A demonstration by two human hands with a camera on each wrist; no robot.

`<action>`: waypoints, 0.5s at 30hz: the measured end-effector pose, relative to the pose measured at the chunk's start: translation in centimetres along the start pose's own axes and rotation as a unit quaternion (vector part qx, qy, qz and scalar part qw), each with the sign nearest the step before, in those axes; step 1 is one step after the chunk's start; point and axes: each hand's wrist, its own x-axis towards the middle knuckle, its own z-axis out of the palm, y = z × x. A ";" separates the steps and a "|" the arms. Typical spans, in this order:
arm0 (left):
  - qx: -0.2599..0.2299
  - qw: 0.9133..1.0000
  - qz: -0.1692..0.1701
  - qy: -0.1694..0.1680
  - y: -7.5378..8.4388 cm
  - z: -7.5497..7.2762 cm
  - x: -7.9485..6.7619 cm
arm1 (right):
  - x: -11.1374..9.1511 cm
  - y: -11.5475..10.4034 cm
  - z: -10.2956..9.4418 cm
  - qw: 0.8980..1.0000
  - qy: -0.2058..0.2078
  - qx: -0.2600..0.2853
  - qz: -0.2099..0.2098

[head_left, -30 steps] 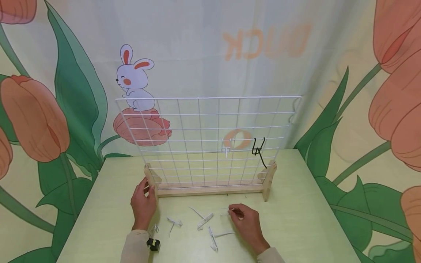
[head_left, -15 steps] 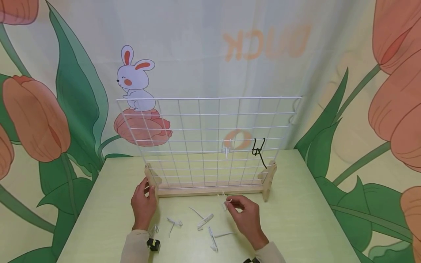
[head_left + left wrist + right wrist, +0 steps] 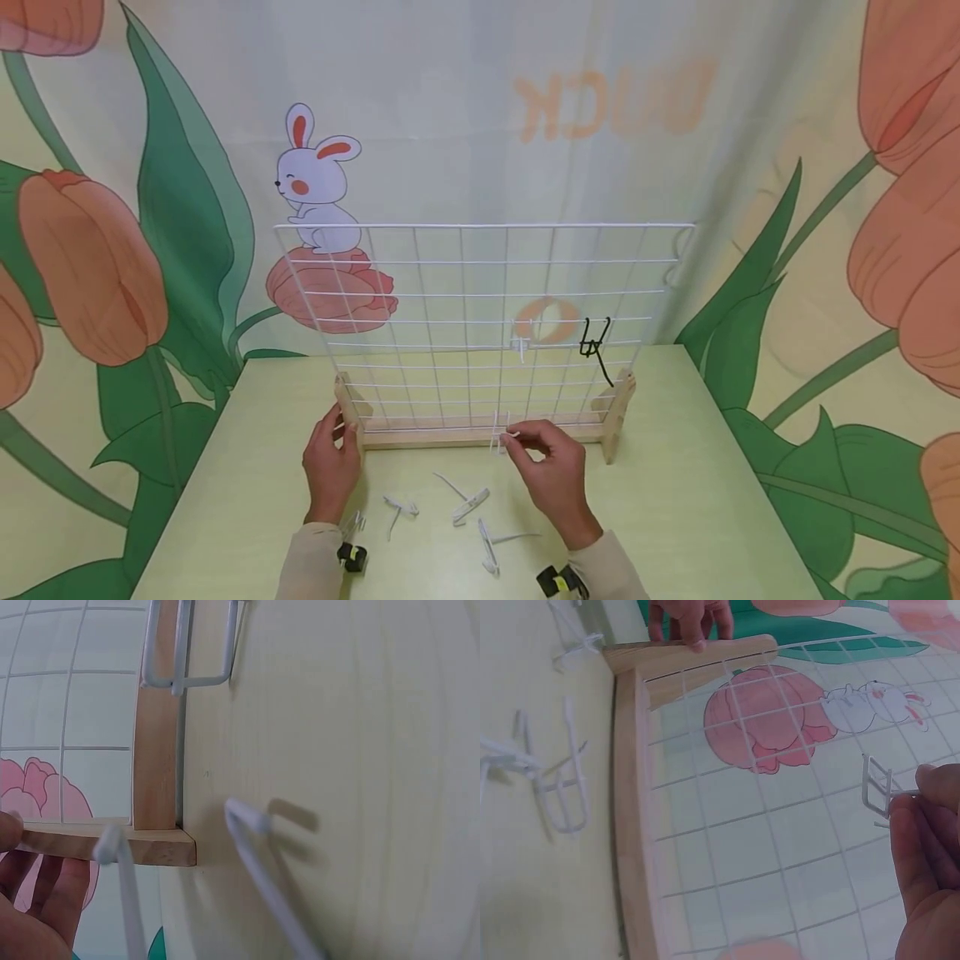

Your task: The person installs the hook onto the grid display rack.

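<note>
A white wire grid panel (image 3: 480, 226) stands upright in a wooden base (image 3: 427, 440). My left hand (image 3: 330, 467) grips the wooden side piece (image 3: 161, 847) at the base's left end, thumb on one face and fingers on the other. Between thumb and fingertips my right hand (image 3: 553, 479) pinches a white wire hook (image 3: 877, 791) by its thin stem. Its two prongs point up and overlap the lower rows of the grid in the head view. One white hook (image 3: 521, 343) hangs on the grid, left of a black hook (image 3: 592, 346).
Several loose white hooks lie on the table before the base: one (image 3: 470, 506) in the middle, another (image 3: 487, 546) nearer me, others (image 3: 402, 507) toward my left hand. A curtain (image 3: 450, 125) printed with tulips and a rabbit hangs behind the table (image 3: 697, 500).
My right hand has moved up and slightly left toward the grid, turning the pinched hook so its prongs point up. My left hand keeps its grip on the side piece.
</note>
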 end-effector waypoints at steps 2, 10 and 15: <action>0.000 1.000 0.001 -0.001 0.0 0.0 0.0 | 0.5 -0.5 0.0 1.000 -0.001 0.002 -0.004; -0.004 1.000 0.004 -0.004 -0.2 -0.1 0.1 | 2.5 -2.1 0.1 0.998 0.003 0.025 -0.049; -0.016 1.000 0.007 -0.005 -0.4 -0.1 0.1 | 3.6 -3.2 0.2 0.997 -0.001 0.032 -0.076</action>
